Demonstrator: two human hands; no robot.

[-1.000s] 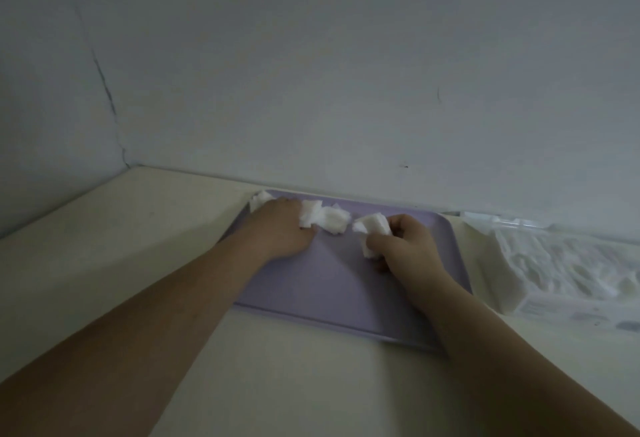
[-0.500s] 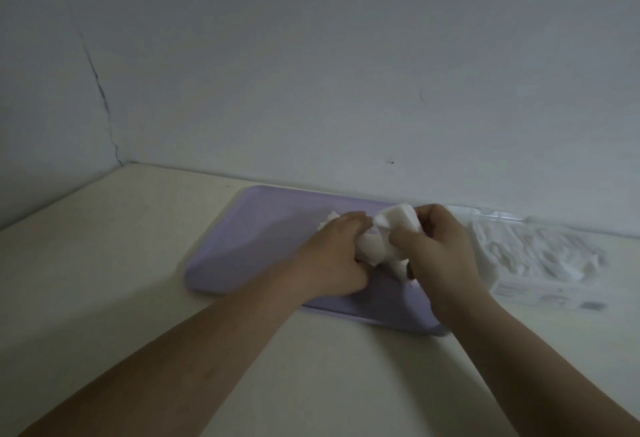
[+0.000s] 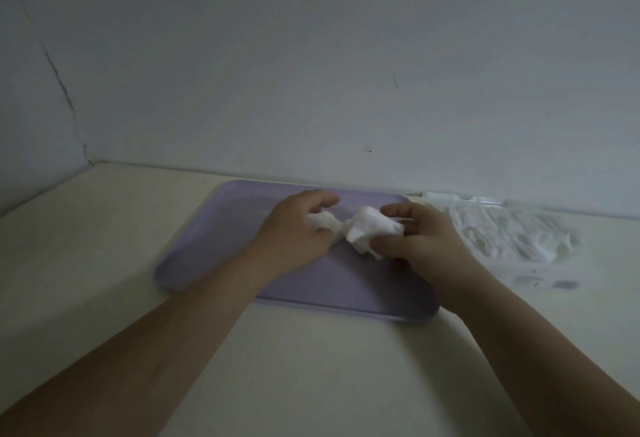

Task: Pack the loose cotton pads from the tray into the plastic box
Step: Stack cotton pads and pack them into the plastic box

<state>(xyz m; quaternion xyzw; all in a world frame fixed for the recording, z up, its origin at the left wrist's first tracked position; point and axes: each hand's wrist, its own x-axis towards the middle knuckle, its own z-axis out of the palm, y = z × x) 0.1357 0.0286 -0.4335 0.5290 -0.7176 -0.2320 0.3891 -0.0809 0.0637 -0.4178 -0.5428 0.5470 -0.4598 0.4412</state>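
Two bare forearms reach in from the near edge across a cream table (image 3: 294, 367). Beyond them lies a lilac tray (image 3: 207, 249), its long side toward the person. Over the tray's middle the left hand (image 3: 294, 232) curls its fingers round a small clump of white cotton pads (image 3: 323, 221). Just to its right the right hand (image 3: 422, 239) grips a larger bunch of pads (image 3: 372, 230) between thumb and fingers — the two bunches touch between the hands. The rest of the tray's surface shows bare. To the right of the tray, close beside its far corner, sits the clear plastic box (image 3: 512, 239), holding a heap of white pads — blurred, so its edges are hard to trace. Behind everything rises a pale wall (image 3: 311, 55) with a dark crack at the left.
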